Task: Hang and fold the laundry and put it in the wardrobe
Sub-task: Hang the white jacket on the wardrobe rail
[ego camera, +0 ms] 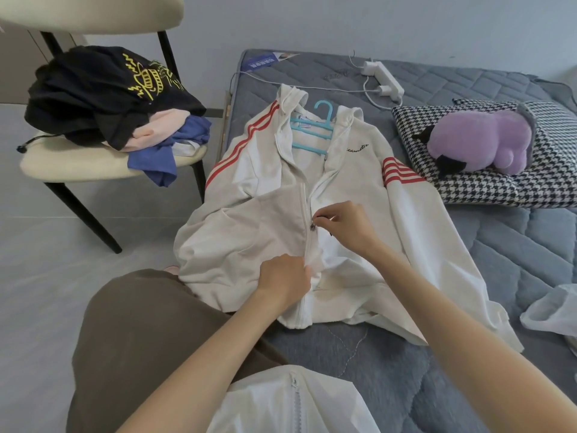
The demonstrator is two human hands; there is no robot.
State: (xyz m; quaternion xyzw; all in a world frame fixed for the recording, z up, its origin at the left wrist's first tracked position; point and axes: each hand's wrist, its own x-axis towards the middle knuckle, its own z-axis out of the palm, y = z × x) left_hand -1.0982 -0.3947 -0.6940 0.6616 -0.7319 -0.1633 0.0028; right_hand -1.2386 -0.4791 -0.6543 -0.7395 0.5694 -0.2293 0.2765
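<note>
1. White jacket (249, 232) with red stripes lies front-up on the bed (499, 260), towards its left edge. A blue hanger (315, 132) sits inside the collar.
2. Right hand (346, 226): thumb and fingertips pinch the zipper pull (312, 227), about mid-front; the other fingers are curled. Left hand (284, 282): fingers curled round the fabric beside the zip, near the hem, holding it down.
3. Orientation: the jacket's long axis runs near to far. The hem is at the near end, the hood and collar at the far end, and the hanger hook points far. One sleeve goes left towards the bed edge, the other trails near-right.
4. Risk, snag: the left front panel looks rucked and partly turned back beside the open teeth. Loose cloth could catch in the slider if the pull goes up without tension from below.
5. Risk, skew: if the left hand's hold slips, the hem rises with the slider and the teeth may close unevenly.
6. Risk, hanger: the front is open above the slider, so lifting early could let a shoulder slide off the hanger.
7. Risk, edge: the left side lies at the mattress edge, so a sideways tug could drag it floorwards.
</note>
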